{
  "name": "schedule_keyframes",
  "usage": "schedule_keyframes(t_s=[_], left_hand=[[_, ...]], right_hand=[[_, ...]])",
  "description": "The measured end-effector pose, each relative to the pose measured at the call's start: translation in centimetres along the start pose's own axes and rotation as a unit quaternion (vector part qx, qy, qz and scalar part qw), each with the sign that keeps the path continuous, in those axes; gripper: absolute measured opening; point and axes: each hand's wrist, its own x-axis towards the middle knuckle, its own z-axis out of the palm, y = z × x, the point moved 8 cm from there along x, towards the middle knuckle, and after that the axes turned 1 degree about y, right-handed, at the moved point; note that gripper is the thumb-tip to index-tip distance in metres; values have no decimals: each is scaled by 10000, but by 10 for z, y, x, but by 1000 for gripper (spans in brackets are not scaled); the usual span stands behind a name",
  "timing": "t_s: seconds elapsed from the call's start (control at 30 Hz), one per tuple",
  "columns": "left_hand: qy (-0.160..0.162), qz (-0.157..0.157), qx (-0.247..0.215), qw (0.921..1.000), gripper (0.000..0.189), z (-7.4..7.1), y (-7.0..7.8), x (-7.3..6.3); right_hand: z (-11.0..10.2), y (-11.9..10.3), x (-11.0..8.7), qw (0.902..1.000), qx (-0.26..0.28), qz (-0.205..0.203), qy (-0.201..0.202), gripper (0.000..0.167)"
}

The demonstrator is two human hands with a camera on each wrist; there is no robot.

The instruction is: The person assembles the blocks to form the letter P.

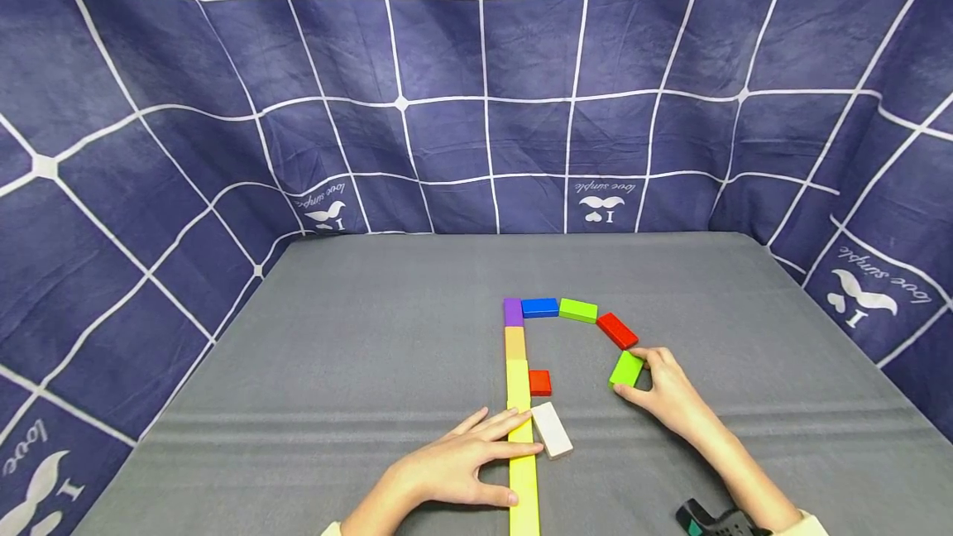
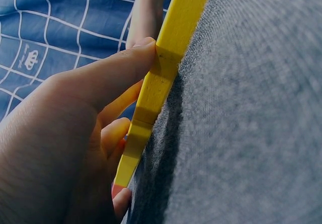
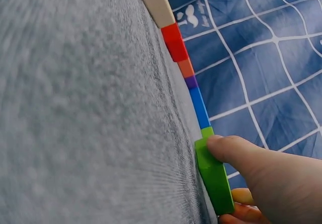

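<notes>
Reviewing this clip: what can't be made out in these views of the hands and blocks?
- Head view: near end of the yellow strip is cut off by the bottom edge.
- Head view: right hand covers the near side of the green block, so its grip is partly hidden.
- Left wrist view: left hand hides most blocks.
- Right wrist view: table blurred.
</notes>
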Motion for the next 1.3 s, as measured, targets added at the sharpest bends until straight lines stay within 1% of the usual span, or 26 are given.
schedule_keyframes(t_s=[0.27, 0.43, 0.5, 0.6, 0.7, 0.77, 0.87, 0.97, 1.07, 1.13, 1.3], left_hand=[[-6, -9, -28, 10000, 54, 1, 0, 0], [8, -2, -50, 10000, 54, 2, 0, 0], [14, -3, -44, 10000, 54, 2, 0, 0], [9, -4, -36, 10000, 54, 3, 0, 0], [-25, -10, -51, 10000, 54, 3, -1, 0], [-52, -14, -77, 10000, 54, 3, -1, 0], [-87, -23, -138, 9999, 54, 2, -1, 1], [-111, -38, -203, 9997, 54, 1, -1, 1], [-104, -51, -185, 9998, 54, 0, -2, 0], [-81, -43, -132, 9999, 54, 0, -1, -1], [-32, -14, -23, 10000, 55, -2, 0, -1]], right_hand=[[3, 1, -1, 10000, 66, 51, 34, 57], [3, 1, -1, 9999, 101, 34, 123, 59], [2, -1, -2, 9999, 5, 66, 159, 59], [-3, -7, -4, 9992, -242, 147, 274, 58], [-7, -24, -6, 9984, -441, 51, 362, 52], [-5, -40, -10, 9986, -456, -66, 265, 46], [5, -63, -18, 9990, -396, -152, -166, 36], [20, -81, -26, 9971, -358, -29, -674, 30], [34, -93, -32, 9941, -362, 80, -1023, 31], [42, -98, -34, 9929, -443, 73, -1098, 35], [52, -108, -33, 9912, -785, -131, -1059, 43]])
